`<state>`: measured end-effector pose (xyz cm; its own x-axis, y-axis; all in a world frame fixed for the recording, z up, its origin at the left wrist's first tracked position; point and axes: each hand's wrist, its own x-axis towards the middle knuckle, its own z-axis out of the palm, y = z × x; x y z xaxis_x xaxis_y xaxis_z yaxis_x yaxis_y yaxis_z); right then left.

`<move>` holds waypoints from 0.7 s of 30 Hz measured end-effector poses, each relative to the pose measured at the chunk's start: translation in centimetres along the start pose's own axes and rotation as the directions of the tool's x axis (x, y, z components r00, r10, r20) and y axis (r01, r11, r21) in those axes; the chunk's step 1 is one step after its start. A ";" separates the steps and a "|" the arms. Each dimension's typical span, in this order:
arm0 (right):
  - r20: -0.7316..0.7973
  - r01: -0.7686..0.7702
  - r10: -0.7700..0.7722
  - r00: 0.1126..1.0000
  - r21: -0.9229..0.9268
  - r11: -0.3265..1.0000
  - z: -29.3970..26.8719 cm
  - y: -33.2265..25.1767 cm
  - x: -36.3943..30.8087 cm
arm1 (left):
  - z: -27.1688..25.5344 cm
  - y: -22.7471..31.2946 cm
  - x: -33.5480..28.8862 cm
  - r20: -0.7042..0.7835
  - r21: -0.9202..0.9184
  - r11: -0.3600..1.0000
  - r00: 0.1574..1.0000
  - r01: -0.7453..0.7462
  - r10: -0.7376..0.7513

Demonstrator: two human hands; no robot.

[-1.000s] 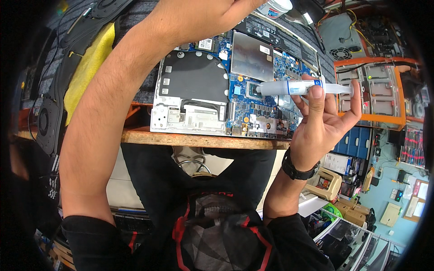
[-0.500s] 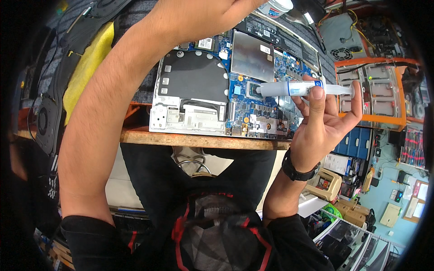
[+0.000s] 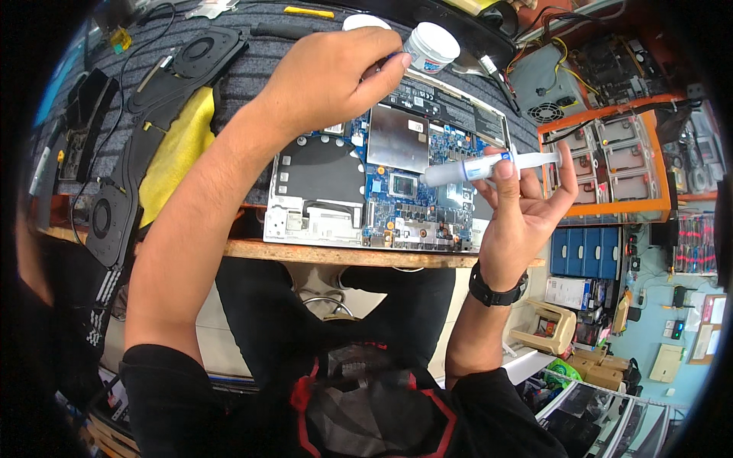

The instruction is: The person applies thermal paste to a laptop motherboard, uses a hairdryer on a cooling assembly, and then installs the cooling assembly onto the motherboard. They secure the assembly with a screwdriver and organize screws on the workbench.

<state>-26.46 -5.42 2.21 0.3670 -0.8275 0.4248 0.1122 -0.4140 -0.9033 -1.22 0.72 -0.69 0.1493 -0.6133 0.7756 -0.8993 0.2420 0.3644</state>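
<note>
White plastic makes up the syringe [image 3: 477,169], which lies nearly level across the right part of the opened laptop [image 3: 313,225], its tip just beside the right edge of the bare chip [image 3: 403,185]; whether it touches, I cannot tell. The right hand [image 3: 515,221] is half closed round the barrel, thumb in front, with one finger up by the plunger's end. The left hand [image 3: 328,80] is loosely curled near the tub [image 3: 433,47], thumb and fingertips close together; a dark bluish bit shows between them, too small to name.

To do this well, I would steer the tip over the chip's middle, steady the wrist on the frame, and press slowly, so that little comes out and none strays onto the blue board around it. Tilting the tip down a little should help the aim.

A grey ribbed mat [image 3: 256,61] covers the counter [image 3: 343,256], whose wooden front edge shows bare. On the left, a black fan unit [image 3: 197,49] lies against a yellow cloth [image 3: 179,156]. To the right stand an orange rack [image 3: 603,206], a metal power supply [image 3: 542,84], blue drawers [image 3: 584,252] and a pale blue wall [image 3: 653,320].
</note>
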 end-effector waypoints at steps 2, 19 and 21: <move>0.014 0.019 -0.020 1.000 0.018 1.000 0.3 0.4 0.1 | 0.2 -0.4 0.1 -0.026 0.039 0.998 0.999 -0.044 0.045; 0.019 0.035 -0.035 0.999 -0.015 0.999 0.8 1.6 -0.6 | -0.6 0.0 0.9 -0.062 0.033 0.995 0.993 -0.098 0.099; 0.028 0.030 -0.029 0.999 -0.014 0.999 0.8 1.5 -0.7 | -1.1 0.5 0.8 -0.012 0.033 0.998 0.998 -0.054 0.054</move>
<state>-25.77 -5.16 0.51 0.3898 -0.8039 0.4492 0.1096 -0.4438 -0.8894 -1.12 1.14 0.70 0.1052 -0.5905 0.8001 -0.9192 0.2493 0.3049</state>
